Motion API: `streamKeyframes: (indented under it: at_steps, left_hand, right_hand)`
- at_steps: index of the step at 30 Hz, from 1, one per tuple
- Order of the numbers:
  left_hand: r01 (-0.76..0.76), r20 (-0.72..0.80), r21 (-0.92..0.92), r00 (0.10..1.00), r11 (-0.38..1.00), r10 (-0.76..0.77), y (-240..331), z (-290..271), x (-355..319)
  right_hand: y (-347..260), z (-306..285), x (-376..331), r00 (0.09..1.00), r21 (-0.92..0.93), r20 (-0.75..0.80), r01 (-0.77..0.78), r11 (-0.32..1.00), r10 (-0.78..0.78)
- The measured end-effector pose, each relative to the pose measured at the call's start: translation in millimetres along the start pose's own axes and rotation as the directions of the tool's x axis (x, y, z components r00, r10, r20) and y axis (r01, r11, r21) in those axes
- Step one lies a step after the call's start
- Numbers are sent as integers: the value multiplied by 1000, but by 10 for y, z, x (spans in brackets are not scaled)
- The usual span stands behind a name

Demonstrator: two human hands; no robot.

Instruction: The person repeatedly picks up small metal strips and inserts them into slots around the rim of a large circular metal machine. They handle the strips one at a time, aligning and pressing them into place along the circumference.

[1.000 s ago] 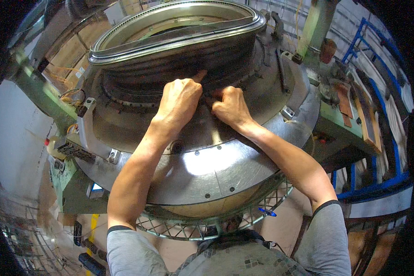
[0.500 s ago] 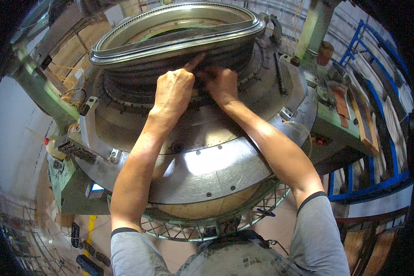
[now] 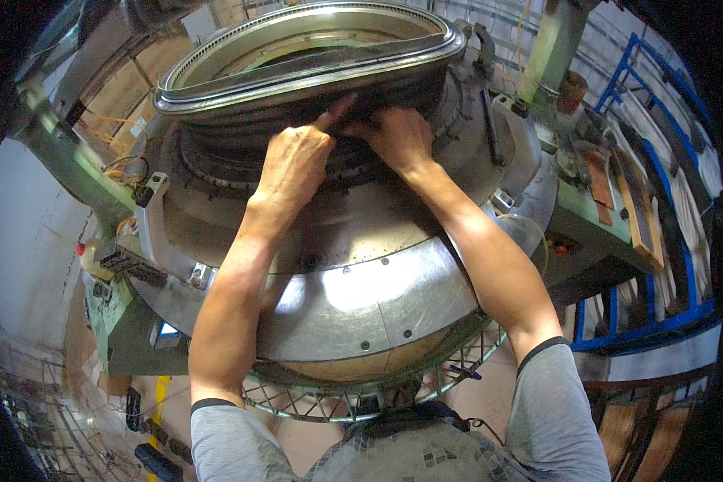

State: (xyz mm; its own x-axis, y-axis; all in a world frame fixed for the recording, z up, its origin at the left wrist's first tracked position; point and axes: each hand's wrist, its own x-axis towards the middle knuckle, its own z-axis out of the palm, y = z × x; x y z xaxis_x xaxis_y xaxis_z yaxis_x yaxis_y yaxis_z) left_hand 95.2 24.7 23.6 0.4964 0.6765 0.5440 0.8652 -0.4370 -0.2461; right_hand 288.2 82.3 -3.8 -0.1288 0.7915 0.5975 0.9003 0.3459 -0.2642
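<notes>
Both of my arms reach over a large round metal machine [image 3: 369, 301] with a broad polished ring facing me. Rising from it is a drum [image 3: 241, 132] with a dark side wall and a bright slotted metal rim [image 3: 297, 83]. My left hand [image 3: 297, 161] is close to the wall, its index finger stretched forward and its other fingers curled under. Beside it on the right, my right hand [image 3: 401, 138] is bent inward, thumb side toward the left hand, with its fingers closed. The fingertips are in shadow, and whatever they hold, if anything, is hidden.
Green machine legs [image 3: 72, 165] stand around the ring. Metal brackets [image 3: 154, 197] stick up at its edge. On the right are a side table [image 3: 590, 213] with a wood-framed piece [image 3: 634, 209], and a blue rack [image 3: 658, 169] holding pale material. Below is a lattice metal guard [image 3: 321, 402].
My right hand has shifted slightly right and turned so more of its back shows. The left hand has moved a little left and down, its index finger still extended.
</notes>
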Motion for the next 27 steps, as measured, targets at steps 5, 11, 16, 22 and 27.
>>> streamKeyframes:
  at_steps: [5,11,16,22,27]
  left_hand:
    - [-26,-13,-70,1000,997,25,16,-10,-12]
    - [25,-15,-70,1000,997,-26,24,55,-8]
    - [50,-8,-105,999,993,-51,62,2,-2]
    - [42,12,-84,999,996,-41,59,-37,-9]
    - [50,-18,-139,998,989,-53,50,-13,-3]
  right_hand:
    - [-32,30,-10,999,51,13,-52,997,51]
    - [-129,119,-122,984,35,165,54,998,-59]
    - [-160,127,-131,994,121,68,81,989,-90]
    - [-166,10,-269,989,145,-83,135,980,-124]
    - [-120,-9,-285,997,76,48,49,996,-53]
